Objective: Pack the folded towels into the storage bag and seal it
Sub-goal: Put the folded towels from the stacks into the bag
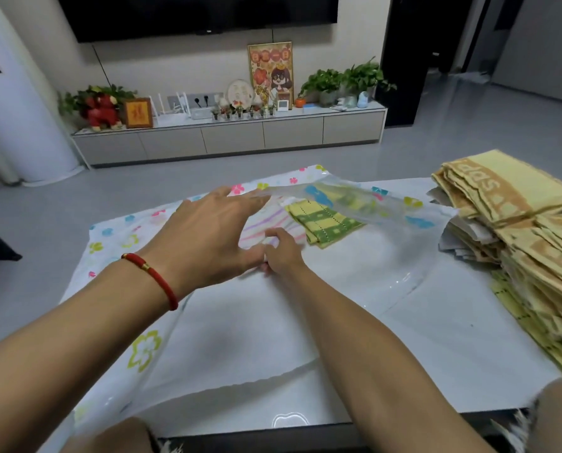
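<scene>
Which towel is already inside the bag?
The green-and-yellow checked towel, lying flat under the lifted clear flap of the storage bag. The tan-and-yellow towels sit stacked outside it at the table's right.

A long low cabinet (pixel 230 138) stands against the far wall, beyond the grey floor (pixel 469 138). Above the cabinet hangs a dark TV (pixel 198 14). On the cabinet's left end sit red flowers (pixel 101 109) beside a small framed picture (pixel 138 113). Near its middle stands a tall cartoon poster (pixel 270 75), with a round plate (pixel 239 93) just left of it. Green plants (pixel 345 80) fill the cabinet's right end.
</scene>
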Action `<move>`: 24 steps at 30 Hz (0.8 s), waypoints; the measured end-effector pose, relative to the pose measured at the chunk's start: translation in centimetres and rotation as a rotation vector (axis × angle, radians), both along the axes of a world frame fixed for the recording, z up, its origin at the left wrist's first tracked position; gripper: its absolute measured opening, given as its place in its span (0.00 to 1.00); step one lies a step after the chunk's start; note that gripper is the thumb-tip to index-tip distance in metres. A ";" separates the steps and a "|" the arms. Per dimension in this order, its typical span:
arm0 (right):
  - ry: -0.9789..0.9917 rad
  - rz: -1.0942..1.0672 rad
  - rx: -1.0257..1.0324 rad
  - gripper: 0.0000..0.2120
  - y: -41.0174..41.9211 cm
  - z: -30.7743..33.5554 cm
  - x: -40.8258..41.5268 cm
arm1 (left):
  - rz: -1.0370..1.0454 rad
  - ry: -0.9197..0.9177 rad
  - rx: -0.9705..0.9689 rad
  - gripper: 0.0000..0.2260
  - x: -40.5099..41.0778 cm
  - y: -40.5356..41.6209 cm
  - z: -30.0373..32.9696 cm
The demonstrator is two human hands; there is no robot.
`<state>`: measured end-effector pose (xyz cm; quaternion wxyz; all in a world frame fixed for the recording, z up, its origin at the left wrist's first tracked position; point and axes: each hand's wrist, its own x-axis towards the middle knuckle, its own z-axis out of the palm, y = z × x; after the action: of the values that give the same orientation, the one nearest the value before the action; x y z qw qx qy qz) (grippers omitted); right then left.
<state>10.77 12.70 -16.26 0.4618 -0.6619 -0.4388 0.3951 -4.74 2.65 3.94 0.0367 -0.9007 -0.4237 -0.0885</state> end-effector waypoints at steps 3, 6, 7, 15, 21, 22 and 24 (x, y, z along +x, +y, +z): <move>-0.067 0.063 -0.029 0.21 -0.6 0.8 0.5 | -0.003 -0.030 -0.008 0.36 0.3 -0.1 -0.1; -0.203 0.024 -0.035 0.21 -2.9 2.0 2.1 | 0.005 -0.033 -0.008 0.35 0.9 0.1 -0.6; -0.220 0.012 -0.041 0.20 -4.2 2.5 3.1 | 0.006 -0.026 -0.015 0.36 1.2 0.0 -0.8; -0.660 0.094 -0.066 0.09 -21.1 8.0 15.9 | -0.002 -0.032 -0.035 0.35 3.7 -0.5 -3.0; -1.132 -0.516 -0.070 0.12 -27.4 13.0 30.9 | -0.013 -0.113 -0.084 0.36 6.5 -0.9 -3.4; -1.182 -0.552 -0.205 0.15 -27.8 13.4 33.2 | -0.015 -0.127 -0.091 0.37 6.8 -1.0 -3.3; -1.158 -0.567 -0.526 0.20 -28.5 13.7 36.5 | -0.016 -0.139 -0.108 0.36 7.2 -1.2 -3.3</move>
<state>47.29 -15.80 -2.53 0.0632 -0.9450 -0.3145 -0.0639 2.43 1.41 0.67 -0.0422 -0.8963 -0.4224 -0.1279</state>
